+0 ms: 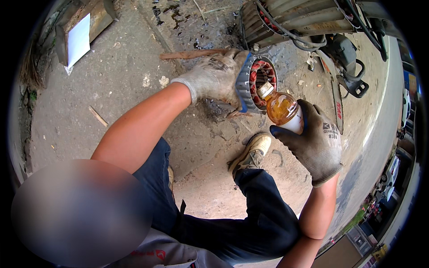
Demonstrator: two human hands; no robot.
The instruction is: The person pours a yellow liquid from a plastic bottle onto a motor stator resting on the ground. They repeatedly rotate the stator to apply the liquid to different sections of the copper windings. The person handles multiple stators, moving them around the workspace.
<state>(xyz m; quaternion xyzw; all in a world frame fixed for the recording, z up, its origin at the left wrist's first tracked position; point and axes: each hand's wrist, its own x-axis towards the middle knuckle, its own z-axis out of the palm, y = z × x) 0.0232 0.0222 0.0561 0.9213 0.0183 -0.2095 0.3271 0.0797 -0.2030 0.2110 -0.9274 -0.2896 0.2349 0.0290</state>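
Observation:
My left hand (pixel 216 76), in a grey work glove with blue coating, is closed round the side of a motor stator (pixel 244 82). The stator is a short metal ring with red and white windings (pixel 255 76) inside, its open end facing right. In my gloved right hand (pixel 318 140) is a clear plastic bottle (pixel 282 109) of amber liquid, gripped round its white label. It tilts up and left, its pale top (pixel 265 90) at the stator's opening. I cannot tell whether that top is a cap. My left palm and most of those fingertips are hidden.
A ribbed metal motor housing (pixel 304 18) with cables lies beyond the stator. To its right is a chainsaw-like tool (pixel 351 67) with a long bar. A wooden stick (pixel 192 54) lies behind my left hand. White paper (pixel 79 40) rests on a metal scoop at far left. Dark liquid wets the concrete.

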